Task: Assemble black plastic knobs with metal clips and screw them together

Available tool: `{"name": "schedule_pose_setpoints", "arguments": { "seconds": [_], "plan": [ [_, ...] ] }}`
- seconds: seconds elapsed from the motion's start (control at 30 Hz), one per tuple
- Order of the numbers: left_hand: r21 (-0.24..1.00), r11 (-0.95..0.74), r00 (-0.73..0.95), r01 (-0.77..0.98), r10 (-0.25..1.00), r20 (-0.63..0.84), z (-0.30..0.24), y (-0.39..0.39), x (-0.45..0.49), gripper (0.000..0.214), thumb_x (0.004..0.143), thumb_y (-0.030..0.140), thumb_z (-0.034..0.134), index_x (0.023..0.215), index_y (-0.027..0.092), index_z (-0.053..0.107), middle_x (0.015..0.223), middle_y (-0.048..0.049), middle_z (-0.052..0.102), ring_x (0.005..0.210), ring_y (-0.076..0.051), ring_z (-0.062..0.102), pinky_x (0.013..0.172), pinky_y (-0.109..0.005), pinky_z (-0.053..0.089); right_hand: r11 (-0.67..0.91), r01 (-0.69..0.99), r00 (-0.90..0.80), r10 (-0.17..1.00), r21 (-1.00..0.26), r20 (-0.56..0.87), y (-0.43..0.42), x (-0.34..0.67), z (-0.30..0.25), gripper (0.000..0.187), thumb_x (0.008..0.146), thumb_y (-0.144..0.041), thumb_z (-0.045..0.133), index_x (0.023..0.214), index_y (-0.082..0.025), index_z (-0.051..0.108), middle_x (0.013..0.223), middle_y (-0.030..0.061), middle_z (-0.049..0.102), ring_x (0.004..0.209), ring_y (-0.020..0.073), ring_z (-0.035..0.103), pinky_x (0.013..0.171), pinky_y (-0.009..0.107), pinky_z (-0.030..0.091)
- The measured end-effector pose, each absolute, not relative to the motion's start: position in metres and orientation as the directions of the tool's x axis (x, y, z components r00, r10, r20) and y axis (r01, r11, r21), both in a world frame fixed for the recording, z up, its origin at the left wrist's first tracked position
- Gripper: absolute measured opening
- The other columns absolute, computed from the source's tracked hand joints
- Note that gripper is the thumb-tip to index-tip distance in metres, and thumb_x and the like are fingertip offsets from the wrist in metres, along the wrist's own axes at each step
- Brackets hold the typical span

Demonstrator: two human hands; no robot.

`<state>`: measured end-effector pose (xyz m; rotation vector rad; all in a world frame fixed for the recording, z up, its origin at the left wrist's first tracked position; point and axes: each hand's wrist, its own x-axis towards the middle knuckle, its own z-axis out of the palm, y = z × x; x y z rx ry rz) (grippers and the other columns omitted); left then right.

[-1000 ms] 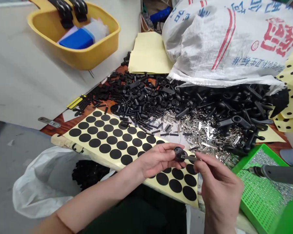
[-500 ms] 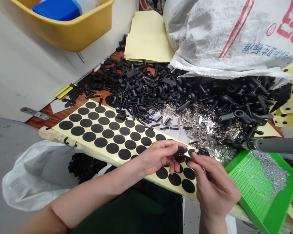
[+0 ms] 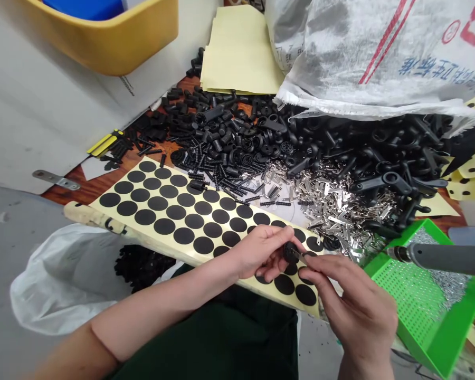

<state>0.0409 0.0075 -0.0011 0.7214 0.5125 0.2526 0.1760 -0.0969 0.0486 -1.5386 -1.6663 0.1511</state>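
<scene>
My left hand (image 3: 261,253) pinches a small round black plastic part (image 3: 289,250) between thumb and fingers. My right hand (image 3: 356,309) pinches a thin flat metal piece (image 3: 300,257) whose tip touches that black part. Both hands hover above the near end of a yellow sheet of black round stickers (image 3: 174,211). Beyond them lie a heap of small silver metal pieces (image 3: 332,206) and a big pile of black plastic parts (image 3: 261,142).
A green perforated tray (image 3: 423,306) with small screws sits at the right, with a grey-handled screwdriver (image 3: 439,258) hanging over it. A white woven sack (image 3: 372,53) lies behind. A yellow bin (image 3: 103,37), plain yellow sheets (image 3: 237,58) and a white plastic bag (image 3: 63,279) are around.
The view has tilted down and shifted a little. My hands stayed together at the black part, with the metal piece now pressed closer against it.
</scene>
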Motion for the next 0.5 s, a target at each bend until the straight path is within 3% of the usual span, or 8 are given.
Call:
{"name": "schedule_pose_setpoints", "arguments": {
  "seconds": [0.13,0.27,0.5],
  "plan": [
    [0.693,0.72,0.846,-0.045,0.397,-0.357,-0.002,0.007,0.042,0.045,0.091,0.053,0.052,0.092,0.011,0.067,0.047,0.0039,0.055,0.029,-0.006,0.047,0.025,-0.013,0.025,0.25,0.788,0.045,0.888,-0.563,0.457,-0.1,0.181,0.051,0.023,0.078,-0.009,0.071,0.095,-0.024,0.072,0.083,0.0014,0.074,0.074,0.0153,0.07,0.067,0.028,0.059],
    [0.665,0.738,0.844,-0.114,0.425,-0.327,-0.003,0.006,0.041,0.038,0.091,0.047,0.055,0.104,0.012,0.065,0.056,0.0006,0.061,0.041,-0.01,0.059,0.033,-0.015,0.039,0.214,0.81,0.101,0.866,-0.546,0.49,-0.103,0.174,0.043,0.026,0.076,-0.006,0.072,0.096,-0.023,0.07,0.084,0.0007,0.074,0.074,0.014,0.07,0.069,0.026,0.059],
    [0.616,0.754,0.825,-0.23,0.486,-0.288,-0.002,0.007,0.041,0.041,0.079,0.042,0.073,0.107,0.012,0.068,0.078,-0.004,0.066,0.06,-0.012,0.064,0.053,-0.023,0.051,-0.043,0.687,0.543,0.694,-0.726,0.473,-0.113,0.161,0.028,0.02,0.073,-0.012,0.077,0.089,-0.024,0.073,0.082,0.0012,0.074,0.074,0.0172,0.068,0.07,0.032,0.055]
  ]
}}
